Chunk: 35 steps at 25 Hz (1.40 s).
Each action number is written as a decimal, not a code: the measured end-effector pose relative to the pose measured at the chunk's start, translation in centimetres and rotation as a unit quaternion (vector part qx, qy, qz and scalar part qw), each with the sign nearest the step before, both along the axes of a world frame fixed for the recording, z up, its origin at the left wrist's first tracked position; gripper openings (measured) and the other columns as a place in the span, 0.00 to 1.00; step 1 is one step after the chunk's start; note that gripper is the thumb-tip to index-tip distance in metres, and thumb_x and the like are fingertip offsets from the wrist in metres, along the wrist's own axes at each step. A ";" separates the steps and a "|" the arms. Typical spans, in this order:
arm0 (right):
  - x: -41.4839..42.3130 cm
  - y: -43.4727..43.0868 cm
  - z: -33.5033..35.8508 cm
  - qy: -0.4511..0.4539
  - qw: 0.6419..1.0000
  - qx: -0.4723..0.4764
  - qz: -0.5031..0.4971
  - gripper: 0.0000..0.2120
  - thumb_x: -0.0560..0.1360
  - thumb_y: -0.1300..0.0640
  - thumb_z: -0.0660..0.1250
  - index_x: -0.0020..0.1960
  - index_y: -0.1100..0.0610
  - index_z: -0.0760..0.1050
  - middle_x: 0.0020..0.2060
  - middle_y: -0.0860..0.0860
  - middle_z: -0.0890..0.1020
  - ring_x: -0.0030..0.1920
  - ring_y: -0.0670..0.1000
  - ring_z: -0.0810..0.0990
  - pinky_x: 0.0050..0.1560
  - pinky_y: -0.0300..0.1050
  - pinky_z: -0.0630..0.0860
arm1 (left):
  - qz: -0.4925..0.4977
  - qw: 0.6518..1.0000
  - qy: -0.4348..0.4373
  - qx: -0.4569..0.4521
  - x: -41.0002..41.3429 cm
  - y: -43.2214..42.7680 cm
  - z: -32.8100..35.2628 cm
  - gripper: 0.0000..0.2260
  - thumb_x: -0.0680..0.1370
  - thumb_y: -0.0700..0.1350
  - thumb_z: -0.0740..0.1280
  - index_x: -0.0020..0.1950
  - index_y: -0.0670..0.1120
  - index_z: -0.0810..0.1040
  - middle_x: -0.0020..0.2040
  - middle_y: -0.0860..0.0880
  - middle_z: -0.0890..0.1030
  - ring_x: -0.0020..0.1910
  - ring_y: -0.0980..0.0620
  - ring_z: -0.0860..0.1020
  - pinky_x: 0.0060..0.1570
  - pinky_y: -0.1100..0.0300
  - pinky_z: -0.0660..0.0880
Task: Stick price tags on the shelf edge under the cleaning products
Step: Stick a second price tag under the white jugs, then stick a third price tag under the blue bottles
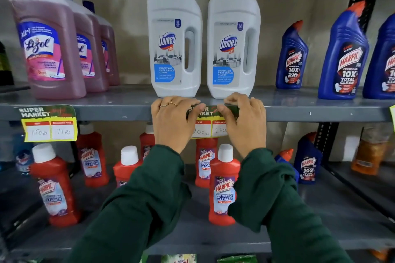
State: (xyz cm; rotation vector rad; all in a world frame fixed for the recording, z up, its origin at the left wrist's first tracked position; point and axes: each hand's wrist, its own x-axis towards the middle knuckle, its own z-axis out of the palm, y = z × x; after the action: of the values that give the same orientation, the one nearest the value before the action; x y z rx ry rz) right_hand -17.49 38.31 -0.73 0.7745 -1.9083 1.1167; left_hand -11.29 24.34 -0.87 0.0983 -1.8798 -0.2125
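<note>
My left hand (171, 121) and right hand (245, 121) press a price tag (208, 120) flat against the grey shelf edge (320, 113), fingers curled over its top corners, directly below two white Domex bottles (174, 45). A second tag (49, 123) is stuck to the same edge under the Lizol bottles (46, 49).

Grey shelf (299, 111): Lizol (46, 49), Domex (174, 42), Harpic btls (343, 53) standing upright.

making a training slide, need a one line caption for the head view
Both hands, left hand and right hand, press a price tag onto the shelf edge below two Domex bottles.
</note>
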 end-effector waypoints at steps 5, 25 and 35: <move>0.0 0.7 0.0 0.003 1.000 0.007 0.030 0.05 0.75 0.60 0.62 0.51 0.57 0.72 0.46 0.56 0.80 0.51 0.55 0.71 0.53 0.50 0.70 | -0.018 0.999 0.023 -0.018 0.2 -0.4 -0.3 0.10 0.77 0.46 0.60 0.46 0.46 0.80 0.42 0.47 0.84 0.46 0.46 0.75 0.51 0.55 0.59; -8.0 22.0 1.3 0.074 0.987 -0.115 -0.079 0.21 0.65 0.66 0.51 0.54 0.61 0.73 0.55 0.59 0.78 0.60 0.62 0.71 0.64 0.52 0.64 | -0.093 0.991 -0.025 -0.092 -9.0 22.8 1.7 0.16 0.77 0.44 0.55 0.58 0.39 0.76 0.53 0.39 0.81 0.56 0.40 0.74 0.55 0.47 0.69; -14.1 32.3 -1.1 -0.229 0.941 -0.239 -0.066 0.11 0.72 0.60 0.67 0.53 0.61 0.75 0.51 0.58 0.80 0.48 0.55 0.77 0.44 0.40 0.73 | 0.014 0.994 -0.067 -0.086 -14.6 28.5 0.1 0.15 0.75 0.50 0.61 0.51 0.40 0.80 0.47 0.41 0.84 0.47 0.40 0.78 0.51 0.48 0.66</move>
State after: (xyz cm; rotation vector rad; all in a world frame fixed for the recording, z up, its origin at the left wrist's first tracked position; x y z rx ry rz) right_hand -31.57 70.63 -1.83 0.1156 -1.8891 1.6938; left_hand -25.86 52.87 -0.76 0.0220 -2.0202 -0.0247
